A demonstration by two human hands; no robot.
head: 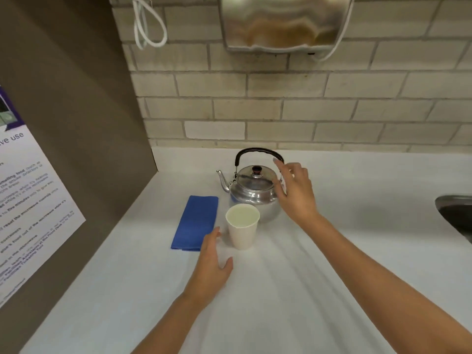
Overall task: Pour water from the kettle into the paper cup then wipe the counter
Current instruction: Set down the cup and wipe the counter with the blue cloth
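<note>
A shiny steel kettle [254, 192] with an upright black handle stands on the white counter [281, 290], spout pointing left. Just in front of it a white paper cup [242, 226] stands upright, its inside pale. A folded blue cloth [195, 222] lies flat to the cup's left. My right hand [296, 192] hovers at the kettle's right side, fingers spread, fingertips near the handle's right end, holding nothing. My left hand [213, 264] is open just left of and below the cup, apart from it, its fingertips over the cloth's near corner.
A brown side panel with a printed notice [30, 208] closes off the left. The brick wall [281, 111] carries a steel dispenser [283, 21] and a looped white cord [148, 24]. A sink edge [457, 213] shows at the right.
</note>
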